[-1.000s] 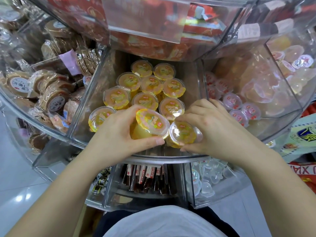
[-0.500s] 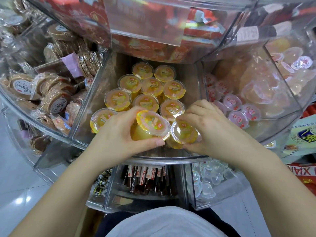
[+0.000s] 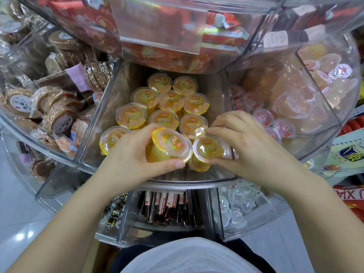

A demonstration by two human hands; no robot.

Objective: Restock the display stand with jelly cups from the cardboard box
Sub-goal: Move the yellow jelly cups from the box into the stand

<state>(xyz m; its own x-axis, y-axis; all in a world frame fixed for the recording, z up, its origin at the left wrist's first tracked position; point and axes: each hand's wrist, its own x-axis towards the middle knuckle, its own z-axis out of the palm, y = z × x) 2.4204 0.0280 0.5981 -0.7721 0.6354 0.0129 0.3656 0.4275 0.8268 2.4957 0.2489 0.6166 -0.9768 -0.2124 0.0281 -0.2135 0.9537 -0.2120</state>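
A clear acrylic display stand [image 3: 189,183] has a middle compartment filled with several orange jelly cups [image 3: 169,99] standing upright in rows. At its front edge my left hand [image 3: 130,154] grips a tilted orange jelly cup [image 3: 171,143], thumb below and fingers over the top. Beside it my right hand [image 3: 246,142] grips a second jelly cup [image 3: 207,149] with a clear domed lid. The two held cups touch each other. No cardboard box is in view.
The left compartment holds wrapped brown cakes [image 3: 59,117]. The right one holds pink-lidded jelly cups [image 3: 263,116]. An upper tier with red packets [image 3: 167,26] overhangs the cups. The tier below shows stick snacks [image 3: 167,203] and clear jelly cups [image 3: 238,205].
Both hands keep their cups at the compartment's front edge. The right hand's cup has shifted slightly; the left cup stays tilted in the same spot.
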